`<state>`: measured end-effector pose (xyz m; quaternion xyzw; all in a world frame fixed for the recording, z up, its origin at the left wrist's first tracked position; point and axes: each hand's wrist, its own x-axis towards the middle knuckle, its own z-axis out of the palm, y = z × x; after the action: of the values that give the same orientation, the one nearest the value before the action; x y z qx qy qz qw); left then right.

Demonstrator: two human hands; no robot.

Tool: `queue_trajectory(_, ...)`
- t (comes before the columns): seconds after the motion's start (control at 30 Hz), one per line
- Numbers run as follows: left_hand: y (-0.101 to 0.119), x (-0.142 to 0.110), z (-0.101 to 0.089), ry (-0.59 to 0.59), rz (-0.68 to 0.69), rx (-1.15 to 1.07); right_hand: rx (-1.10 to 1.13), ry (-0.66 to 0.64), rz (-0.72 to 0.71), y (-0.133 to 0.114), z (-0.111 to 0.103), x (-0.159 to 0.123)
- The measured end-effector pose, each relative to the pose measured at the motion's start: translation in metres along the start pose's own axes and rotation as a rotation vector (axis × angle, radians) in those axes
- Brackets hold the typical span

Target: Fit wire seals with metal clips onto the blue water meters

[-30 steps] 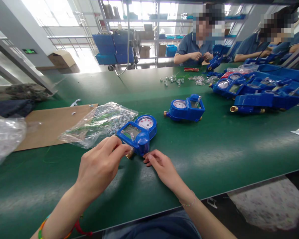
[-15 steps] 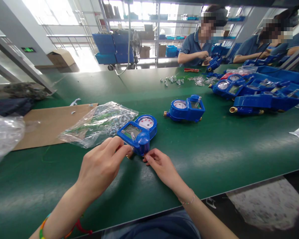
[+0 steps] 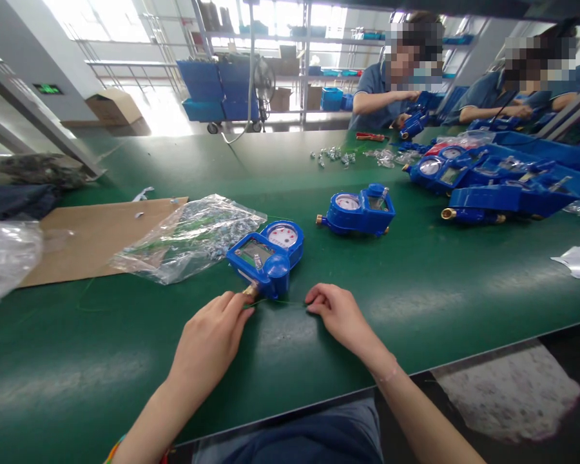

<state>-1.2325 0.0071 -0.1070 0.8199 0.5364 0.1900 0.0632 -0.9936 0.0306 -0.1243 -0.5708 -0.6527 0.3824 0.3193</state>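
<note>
Blue meter (image 3: 265,258) on the worktop (image 3: 415,335), thin green strand (image 3: 290,303) at its 6 o'clock
At 7 o'clock the left hand (image 3: 217,328) pinches the strand, fingertips together by the brass fitting (image 3: 251,290); at 4 o'clock the right hand (image 3: 336,316) pinches it too, nearly closed; clear bag (image 3: 193,238) at 9, second meter (image 3: 357,212) apart at 2

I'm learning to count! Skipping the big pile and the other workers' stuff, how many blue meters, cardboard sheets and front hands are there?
Near blue meter and farther blue meter: 2
Cardboard sheet: 1
Left hand and right hand: 2
Total: 5
</note>
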Motion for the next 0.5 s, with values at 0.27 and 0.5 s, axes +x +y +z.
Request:
queue_trajectory(0.27, -0.017, -0.031, -0.001, -0.043, -0.276, -0.636, 0.586, -0.468, 0.261, -0.015, -0.002, -0.043)
queue_trajectory(0.5, 0.017, -0.041, 0.007, -0.126, -0.617, -1.546, 1.175, -0.263, 0.399, -0.026, 0.054, -0.047)
